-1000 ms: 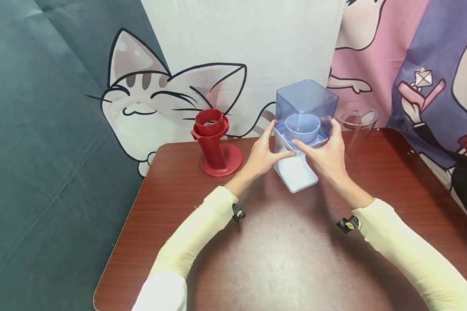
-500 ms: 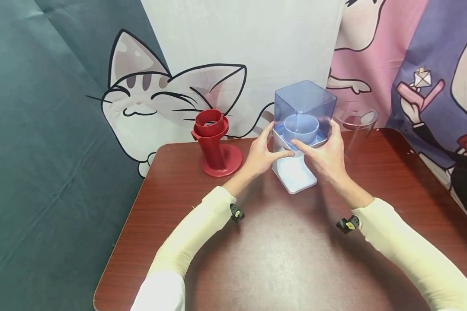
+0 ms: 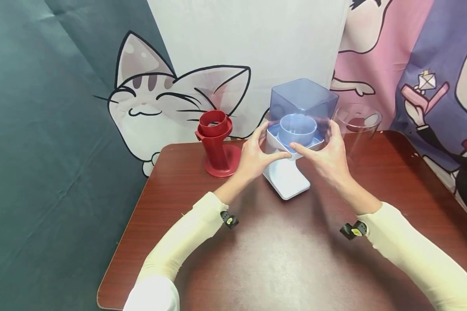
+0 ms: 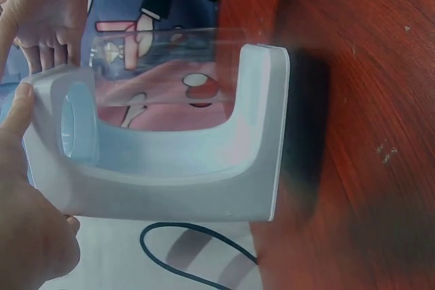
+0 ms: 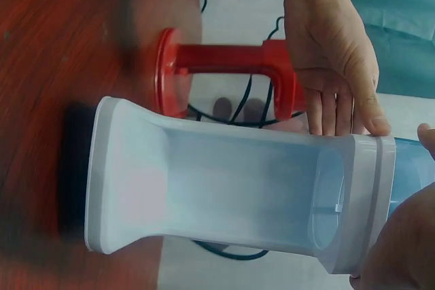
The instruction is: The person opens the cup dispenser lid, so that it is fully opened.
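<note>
A white stand (image 3: 286,181) with a see-through blue square container (image 3: 303,97) on top, like a dispenser, is held upright between my two hands. My left hand (image 3: 253,156) grips its left side just under the container, thumb across the front. On the opposite side my right hand (image 3: 330,157) grips it the same way, the thumbs nearly meeting. Inside the container a round collar shows. The left wrist view shows the curved white body (image 4: 170,191) side-on, its base close over the table with a dark shadow beside it. My fingers behind the container are partly hidden.
A red stand (image 3: 217,151) with a ring-shaped top is to the left, near the table's back edge. A clear plastic cylinder (image 3: 359,119) stands at the back right. Behind the brown table (image 3: 295,259) hangs a cartoon-printed cloth (image 3: 214,39).
The white dispenser, gripped by both hands throughout, has shifted a little left and toward me, mostly in the last half second. The head view has moved slightly too.
</note>
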`<state>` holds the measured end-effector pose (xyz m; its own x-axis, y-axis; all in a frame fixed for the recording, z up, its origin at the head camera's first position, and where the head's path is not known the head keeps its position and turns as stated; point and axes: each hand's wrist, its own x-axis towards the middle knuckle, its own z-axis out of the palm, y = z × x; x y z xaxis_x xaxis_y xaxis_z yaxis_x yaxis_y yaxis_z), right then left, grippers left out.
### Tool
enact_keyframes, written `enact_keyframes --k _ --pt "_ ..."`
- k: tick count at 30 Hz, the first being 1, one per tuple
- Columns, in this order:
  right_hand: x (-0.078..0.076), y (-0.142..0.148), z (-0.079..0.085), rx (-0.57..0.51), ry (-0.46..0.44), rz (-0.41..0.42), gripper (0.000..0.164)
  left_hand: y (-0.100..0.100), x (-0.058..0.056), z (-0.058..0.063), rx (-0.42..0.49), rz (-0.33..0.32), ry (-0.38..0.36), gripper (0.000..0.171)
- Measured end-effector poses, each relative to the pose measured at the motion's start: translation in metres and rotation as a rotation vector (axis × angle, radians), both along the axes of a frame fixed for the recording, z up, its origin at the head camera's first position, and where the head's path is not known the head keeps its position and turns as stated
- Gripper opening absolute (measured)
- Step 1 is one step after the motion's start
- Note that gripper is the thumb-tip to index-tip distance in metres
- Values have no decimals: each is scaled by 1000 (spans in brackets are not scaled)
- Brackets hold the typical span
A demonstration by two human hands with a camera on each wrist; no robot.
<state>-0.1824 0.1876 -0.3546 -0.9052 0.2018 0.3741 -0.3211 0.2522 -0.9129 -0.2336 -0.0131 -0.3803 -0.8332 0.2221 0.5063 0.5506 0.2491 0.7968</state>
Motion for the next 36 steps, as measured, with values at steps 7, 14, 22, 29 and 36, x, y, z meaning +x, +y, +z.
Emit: enact_keyframes --k 7,14,22,29,36 --pt "11 -6 7 1 11 31 91 -11 16 10 17 22 15 88" --pt "24 -10 12 61 53 72 93 -22 30 13 -7 54 37 84" --pt "34 -7 13 33 26 160 85 -35 45 13 38 27 57 75" --pt "41 -5 8 12 3 213 80 -48 56 9 73 -22 65 69" --pt "43 -1 1 -43 -12 311 80 -59 66 4 56 -35 62 64"
